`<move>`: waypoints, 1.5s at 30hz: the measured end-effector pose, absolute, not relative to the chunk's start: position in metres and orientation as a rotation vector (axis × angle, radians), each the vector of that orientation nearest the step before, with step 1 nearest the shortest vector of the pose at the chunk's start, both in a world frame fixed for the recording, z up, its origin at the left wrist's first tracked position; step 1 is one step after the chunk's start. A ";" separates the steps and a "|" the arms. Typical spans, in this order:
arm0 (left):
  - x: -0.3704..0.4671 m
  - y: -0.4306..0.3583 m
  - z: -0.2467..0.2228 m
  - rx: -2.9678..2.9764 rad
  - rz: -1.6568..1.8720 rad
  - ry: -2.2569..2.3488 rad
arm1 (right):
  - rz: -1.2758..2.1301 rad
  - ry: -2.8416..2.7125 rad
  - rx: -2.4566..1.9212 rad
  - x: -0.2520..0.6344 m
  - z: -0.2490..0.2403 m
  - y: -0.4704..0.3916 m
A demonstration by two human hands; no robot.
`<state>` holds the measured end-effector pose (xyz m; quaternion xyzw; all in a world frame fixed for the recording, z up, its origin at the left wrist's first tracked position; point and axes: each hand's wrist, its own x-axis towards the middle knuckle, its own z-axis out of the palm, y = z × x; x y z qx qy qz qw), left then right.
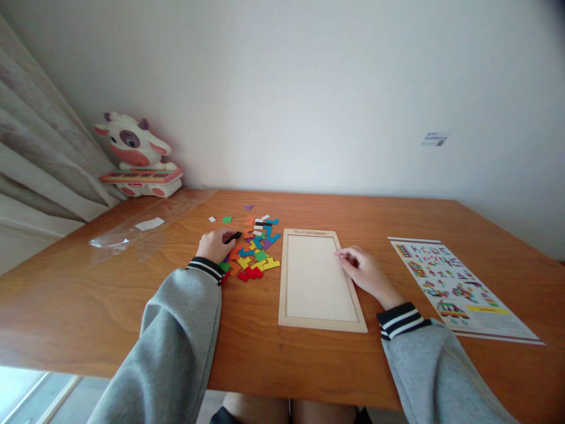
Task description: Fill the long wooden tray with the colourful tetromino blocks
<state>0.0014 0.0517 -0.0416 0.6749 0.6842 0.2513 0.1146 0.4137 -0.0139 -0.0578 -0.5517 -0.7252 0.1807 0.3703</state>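
Along the near edge of the desk point(251, 359), we see brown wood running between two gray sleeves point(183, 318) with striped cuffs. Beyond it lies a wooden tray point(322, 327), its long axis running away from us, its far rim lettered with what we read as "Wood Intelligence," slightly blurred. The right hand point(362, 270) is at the tray's right rim, fingers curled; we cannot tell whether its grip is apart or together. To its right, a printed sheet point(459, 282) slants from far left to near right, its colored figures visible, its small print unreadable to us.

Left of the tray, the left hand point(213, 245) has its grip clamped on a black piece point(234, 237), which points away and to the right, at the left side of scattered puzzle pieces point(252, 274) that reach just beside the tray. Farther left, we find a clear plastic bag point(117, 240) with a white slip point(150, 224), then a cow-shaped toy point(136, 154) with a keyboard. On the wall point(309, 88), a label point(435, 139) is too small for us to read.
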 end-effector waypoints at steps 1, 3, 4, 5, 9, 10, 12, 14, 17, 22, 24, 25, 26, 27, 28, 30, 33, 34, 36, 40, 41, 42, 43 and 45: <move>0.002 0.052 -0.042 1.989 0.734 2.006 | 0.462 -1.861 -1.417 0.414 -0.057 -0.014; 0.003 0.052 -0.044 1.988 0.755 1.992 | 0.463 -1.861 -1.419 0.413 -0.056 -0.015; 0.003 0.053 -0.045 1.976 0.776 1.974 | 0.465 -1.861 -1.419 0.413 -0.056 -0.015; 0.004 0.054 -0.046 1.963 0.798 1.951 | 0.468 -1.860 -1.420 0.413 -0.055 -0.015; 0.006 0.054 -0.048 1.927 0.841 1.882 | 0.468 -1.849 -1.429 0.412 -0.054 -0.015; 0.007 0.053 -0.047 1.933 0.840 1.885 | 0.469 -1.847 -1.431 0.412 -0.054 -0.015; 0.013 0.049 -0.042 1.968 0.859 1.907 | 0.472 -1.848 -1.432 0.411 -0.054 -0.015; 0.024 0.043 -0.036 2.036 0.936 1.897 | 0.474 -1.852 -1.434 0.411 -0.054 -0.015; 0.045 0.032 -0.031 2.159 1.118 1.749 | 0.474 -1.854 -1.429 0.412 -0.056 -0.014; 0.086 0.015 -0.038 2.415 1.155 1.271 | 0.314 -1.821 -1.378 0.411 -0.055 -0.015; 0.100 0.007 -0.042 2.441 1.167 1.078 | 0.252 -1.830 -1.320 0.407 -0.052 -0.016; 0.107 0.003 -0.043 2.426 1.196 1.014 | 0.250 -1.847 -1.281 0.403 -0.050 -0.017; 0.113 -0.001 -0.043 2.399 1.213 0.982 | 0.269 -1.872 -1.237 0.398 -0.047 -0.018; 0.119 -0.005 -0.043 2.358 1.231 0.968 | 0.303 -1.899 -1.198 0.392 -0.043 -0.020; 0.124 -0.008 -0.043 2.303 1.244 0.972 | 0.370 -1.941 -1.158 0.385 -0.040 -0.020; 0.134 -0.014 -0.043 2.143 1.258 0.994 | 0.537 -1.981 -1.108 0.369 -0.032 -0.021; 0.145 -0.017 -0.047 1.839 1.274 0.979 | 0.800 -1.959 -1.093 0.349 -0.026 -0.022; 0.147 -0.017 -0.048 1.749 1.280 0.962 | 0.849 -1.937 -1.093 0.344 -0.025 -0.021; 0.151 -0.017 -0.051 1.605 1.284 0.920 | 0.924 -1.847 -1.079 0.340 -0.027 -0.022; 0.151 -0.016 -0.051 1.425 1.255 0.857 | 1.053 -1.652 -1.040 0.339 -0.034 -0.024; 0.150 -0.015 -0.050 1.401 1.257 0.858 | 1.068 -1.616 -1.043 0.340 -0.034 -0.025; 0.149 -0.014 -0.049 1.381 1.267 0.866 | 1.072 -1.585 -1.052 0.340 -0.035 -0.026; 0.147 -0.013 -0.048 1.363 1.284 0.879 | 1.068 -1.557 -1.063 0.340 -0.035 -0.027; 0.144 -0.010 -0.048 1.334 1.331 0.915 | 1.047 -1.518 -1.079 0.341 -0.034 -0.029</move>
